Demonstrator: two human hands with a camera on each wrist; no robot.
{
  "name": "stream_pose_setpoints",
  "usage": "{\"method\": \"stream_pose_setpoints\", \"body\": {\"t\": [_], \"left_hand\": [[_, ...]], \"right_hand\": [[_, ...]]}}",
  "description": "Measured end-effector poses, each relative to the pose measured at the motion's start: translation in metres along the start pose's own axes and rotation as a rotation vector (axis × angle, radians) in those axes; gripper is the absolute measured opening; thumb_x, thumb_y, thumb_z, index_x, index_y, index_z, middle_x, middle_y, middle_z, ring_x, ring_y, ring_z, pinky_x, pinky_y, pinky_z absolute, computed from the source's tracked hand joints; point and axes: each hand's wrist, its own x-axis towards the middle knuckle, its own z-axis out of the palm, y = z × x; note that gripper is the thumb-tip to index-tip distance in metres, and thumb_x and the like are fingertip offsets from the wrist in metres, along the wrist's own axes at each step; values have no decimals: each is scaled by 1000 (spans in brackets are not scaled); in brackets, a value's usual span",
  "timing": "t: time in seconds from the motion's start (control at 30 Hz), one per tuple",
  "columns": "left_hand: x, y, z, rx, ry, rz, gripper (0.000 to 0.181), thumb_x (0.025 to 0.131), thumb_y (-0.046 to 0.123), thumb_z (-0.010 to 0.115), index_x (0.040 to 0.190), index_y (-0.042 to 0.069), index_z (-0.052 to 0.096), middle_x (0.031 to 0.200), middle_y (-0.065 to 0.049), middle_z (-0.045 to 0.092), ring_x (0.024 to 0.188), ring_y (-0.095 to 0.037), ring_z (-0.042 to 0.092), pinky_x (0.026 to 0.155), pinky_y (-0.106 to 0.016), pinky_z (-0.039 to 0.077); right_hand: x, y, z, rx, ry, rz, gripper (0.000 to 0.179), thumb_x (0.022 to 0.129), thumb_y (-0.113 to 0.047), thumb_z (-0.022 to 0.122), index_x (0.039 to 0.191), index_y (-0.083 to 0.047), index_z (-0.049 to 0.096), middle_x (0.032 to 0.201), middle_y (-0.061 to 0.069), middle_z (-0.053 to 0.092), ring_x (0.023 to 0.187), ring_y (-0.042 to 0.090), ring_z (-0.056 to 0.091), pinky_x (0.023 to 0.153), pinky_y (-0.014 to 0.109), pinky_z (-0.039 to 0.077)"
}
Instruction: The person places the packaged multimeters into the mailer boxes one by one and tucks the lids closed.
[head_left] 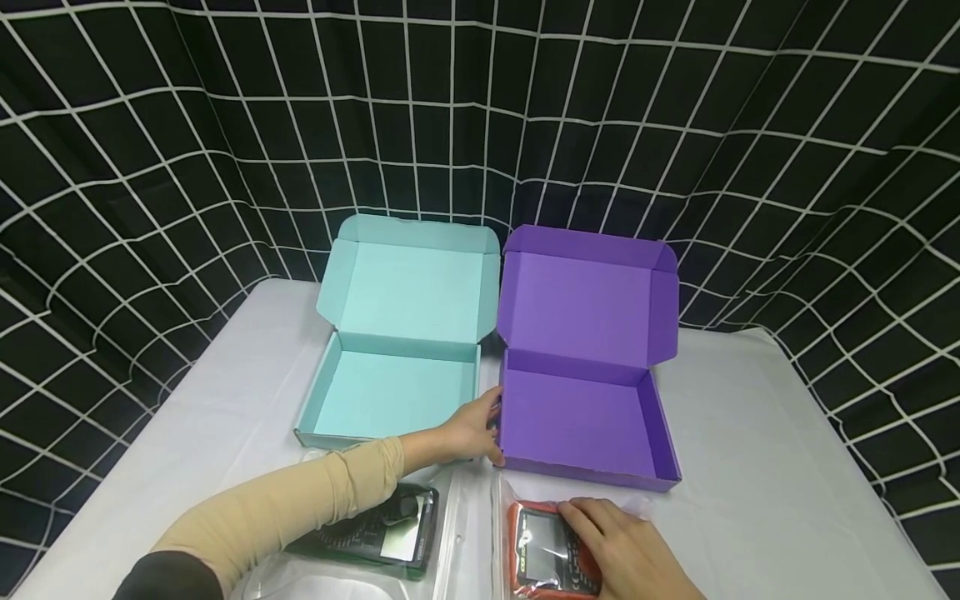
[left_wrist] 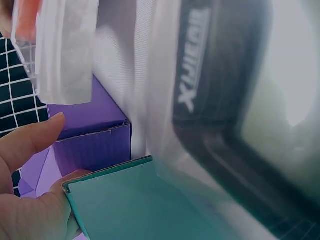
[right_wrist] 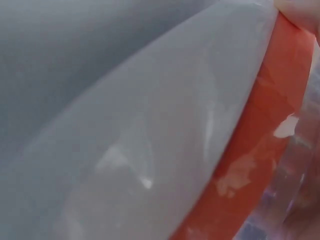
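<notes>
My left hand [head_left: 468,429] reaches into the gap between the teal box [head_left: 397,387] and the purple box [head_left: 577,421], its fingertips at the purple box's left wall. In the left wrist view its thumb [left_wrist: 35,137] is spread from the fingers, which are partly hidden behind the teal box's corner. My right hand [head_left: 626,550] grips the right side of a red-edged multimeter [head_left: 543,550] in a clear plastic bag. Its orange-red edge [right_wrist: 250,130] runs through the right wrist view, with a fingertip at the top. Both boxes stand with their lids raised.
Under my left forearm lies a dark green-edged multimeter [head_left: 401,529] in clear packaging, partly covered by the sleeve [head_left: 300,504]. A white cloth [head_left: 772,467] covers the table. Black curtains [head_left: 450,108] with a white grid enclose the back and sides.
</notes>
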Motion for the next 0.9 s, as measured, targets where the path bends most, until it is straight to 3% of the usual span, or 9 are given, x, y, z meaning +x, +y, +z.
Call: {"method": "stream_pose_setpoints", "body": {"t": [0.33, 0.6, 0.77, 0.9], "left_hand": [[-2, 1, 1, 20, 4, 0, 108, 61, -24, 71, 152, -6, 14, 154, -28, 23, 133, -45, 38, 103, -45, 43], [-2, -1, 1, -4, -15, 17, 108, 60, -25, 69, 151, -7, 14, 154, -28, 22, 134, -46, 36, 104, -46, 41], [-2, -1, 1, 3, -5, 21, 108, 60, -25, 69, 152, -6, 15, 154, -27, 24, 133, -45, 37, 103, -46, 41], [-2, -1, 0, 12, 2, 18, 108, 60, -24, 70, 152, -5, 16, 154, -27, 25, 133, -45, 39, 103, -45, 42]], "right_hand": [[2, 2, -12, -4, -2, 4, 91, 68, -85, 57, 111, -5, 68, 101, 0, 63, 86, 13, 61, 66, 28, 55], [7, 7, -23, 1, -15, 16, 98, 58, -84, 66, 113, -4, 67, 103, 1, 63, 86, 15, 60, 66, 33, 56], [13, 8, -26, 9, -24, 42, 94, 44, -66, 86, 114, -5, 67, 103, 1, 63, 87, 15, 61, 68, 33, 57], [19, 9, -29, 1, -50, 77, 91, 40, -52, 89, 115, -5, 67, 103, 0, 64, 86, 14, 61, 68, 33, 57]]}}
